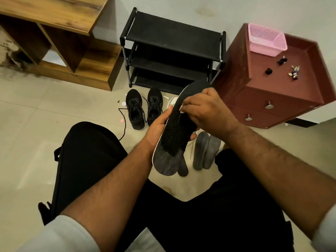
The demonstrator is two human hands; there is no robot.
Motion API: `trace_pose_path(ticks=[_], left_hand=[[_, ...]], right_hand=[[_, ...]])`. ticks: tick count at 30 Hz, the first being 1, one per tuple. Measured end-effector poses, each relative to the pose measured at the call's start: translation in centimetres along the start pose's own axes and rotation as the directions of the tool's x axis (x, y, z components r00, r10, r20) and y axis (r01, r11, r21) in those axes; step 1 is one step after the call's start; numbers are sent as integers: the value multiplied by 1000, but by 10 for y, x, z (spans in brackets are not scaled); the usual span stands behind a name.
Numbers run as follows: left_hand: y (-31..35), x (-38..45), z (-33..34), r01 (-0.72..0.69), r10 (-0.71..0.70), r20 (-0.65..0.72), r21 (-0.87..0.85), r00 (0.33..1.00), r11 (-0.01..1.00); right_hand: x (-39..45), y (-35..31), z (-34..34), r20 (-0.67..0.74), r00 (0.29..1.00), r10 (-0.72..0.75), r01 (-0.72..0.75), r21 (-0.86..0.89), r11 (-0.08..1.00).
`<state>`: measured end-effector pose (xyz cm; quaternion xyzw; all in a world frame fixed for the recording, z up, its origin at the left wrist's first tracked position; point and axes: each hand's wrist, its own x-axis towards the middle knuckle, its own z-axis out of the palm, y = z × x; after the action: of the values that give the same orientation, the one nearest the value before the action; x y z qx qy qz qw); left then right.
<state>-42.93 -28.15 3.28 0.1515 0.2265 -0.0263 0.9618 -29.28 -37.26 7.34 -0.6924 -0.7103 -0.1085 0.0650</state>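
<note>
Both hands are on 1 insole (172, 139). My left hand (158, 128) cups it from the left side & underneath, thumb laid along its upper left edge, fingers curled round the back. My right hand (207, 110) comes over the top half, fingers curled & pinching at the mesh face near the left rim; smth small & white shows at the fingertips, can't tell what. The insole is up in the air between my knees, tilted, toe end pointing away from me, heel end nearest me: black mesh up front, grey at the heel, white edge. Just below it on the floor (54, 110) lie 2 grey insoles (205, 150) side by side, w/ a dark insole (183, 168) beside them, partly hidden. A bit of a white shoe (172, 100) peeks out behind my hands. Left of that is a pair of black sneakers (143, 108), toes toward the wall, one lace (123, 122) trailing loose over the tiles. Behind them a black 3-tier shoe rack (172, 42) stands vs. the wall, wooden shelf unit (60, 42) to its left, maroon drawer chest (272, 99) to its right w/ a pink basket (265, 40) & a few small bits (293, 71) on top.
</note>
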Motion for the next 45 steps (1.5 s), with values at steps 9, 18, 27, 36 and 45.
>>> trace_pose_path(ticks=[9, 18, 27, 36, 45], left_hand=[[9, 2, -6, -58, 65, -146, 48, 987, 997], [1, 3, -3, -50, 50, 8, -33, 999, 998], [8, 0, 0, -125, 122, -64, -41, 990, 991], [1, 1, 0, -100, 96, -79, -59, 992, 993], [1, 3, -12, -188, 183, -95, -54, 979, 981]], right_hand=[[-15, -76, 0, -17, 982, -188, 188, 177, 966], [14, -2, -5, 14, 997, -71, 71, 54, 996], [10, -32, -4, -65, 996, -58, 68, 170, 983], [-5, -30, 5, -64, 997, 50, -42, 127, 991], [-10, -57, 9, -46, 972, 231, -212, 259, 942]])
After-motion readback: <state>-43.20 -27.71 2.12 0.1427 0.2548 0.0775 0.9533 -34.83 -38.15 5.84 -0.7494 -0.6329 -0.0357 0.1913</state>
